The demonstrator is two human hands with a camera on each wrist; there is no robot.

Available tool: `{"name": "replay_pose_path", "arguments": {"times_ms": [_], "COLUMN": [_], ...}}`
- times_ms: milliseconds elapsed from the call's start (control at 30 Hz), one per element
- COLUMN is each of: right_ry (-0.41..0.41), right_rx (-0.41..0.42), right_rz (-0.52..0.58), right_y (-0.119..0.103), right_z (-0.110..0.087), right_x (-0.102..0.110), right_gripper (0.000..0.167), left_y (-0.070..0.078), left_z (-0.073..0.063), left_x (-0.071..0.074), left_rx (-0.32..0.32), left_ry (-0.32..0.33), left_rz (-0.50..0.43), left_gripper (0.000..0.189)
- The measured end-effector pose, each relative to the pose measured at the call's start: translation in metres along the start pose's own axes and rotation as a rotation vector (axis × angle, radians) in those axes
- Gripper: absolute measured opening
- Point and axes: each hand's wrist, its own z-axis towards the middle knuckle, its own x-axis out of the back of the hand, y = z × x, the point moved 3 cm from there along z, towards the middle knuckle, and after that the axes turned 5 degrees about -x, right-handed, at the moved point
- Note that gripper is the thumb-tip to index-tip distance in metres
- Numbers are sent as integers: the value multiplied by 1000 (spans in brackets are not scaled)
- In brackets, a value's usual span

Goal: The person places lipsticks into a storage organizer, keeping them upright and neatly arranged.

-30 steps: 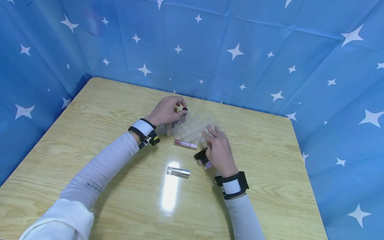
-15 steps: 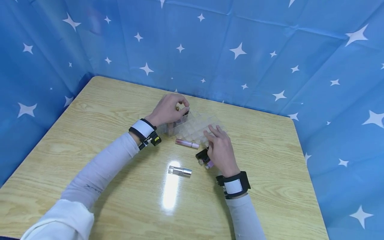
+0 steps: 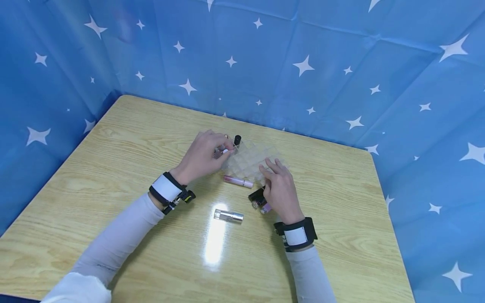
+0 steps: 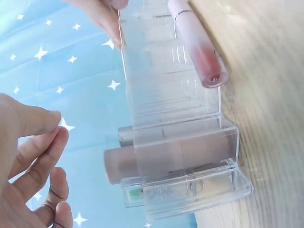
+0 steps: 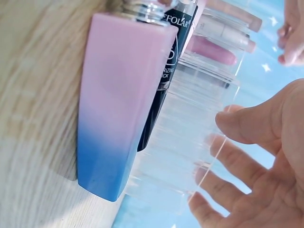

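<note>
A clear acrylic lipstick organizer with many compartments stands at the table's far middle. My left hand hovers at its left end, and in the left wrist view its thumb and fingertips meet loosely with nothing between them. A black-capped tube stands upright in the organizer just beyond those fingers. Several tubes fill that end, among them a brownish one. My right hand rests its spread fingertips on the organizer's right edge. Beneath it lie a black lipstick tube and a pink-to-blue tube.
A pink lip gloss lies against the organizer's front. Closer to me, a silver-and-clear tube lies on the wooden table. A blue starry curtain hangs behind the far edge.
My left hand has let go of the black-capped tube, which now stands in the organizer, and has drawn back left and nearer to me. The right hand stays at the organizer's edge.
</note>
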Motion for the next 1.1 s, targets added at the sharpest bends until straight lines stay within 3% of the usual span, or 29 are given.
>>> {"name": "replay_pose_path", "arguments": {"times_ms": [333, 633, 900, 1100], "right_ry": [23, 27, 105, 38], "right_rx": [22, 43, 76, 52], "right_rz": [-17, 4, 93, 175], "right_y": [-2, 1, -4, -14], "right_z": [0, 0, -1, -2], "right_x": [-1, 1, 4, 5], "right_gripper": [44, 41, 14, 8], "left_y": [19, 25, 33, 34], "left_z": [-27, -41, -47, -50], "left_x": [0, -25, -48, -53], "left_rx": [-43, -27, -39, -38], "left_ry": [-36, -189, -341, -377], "left_rz": [-12, 89, 103, 109], "left_gripper": [3, 7, 16, 16]}}
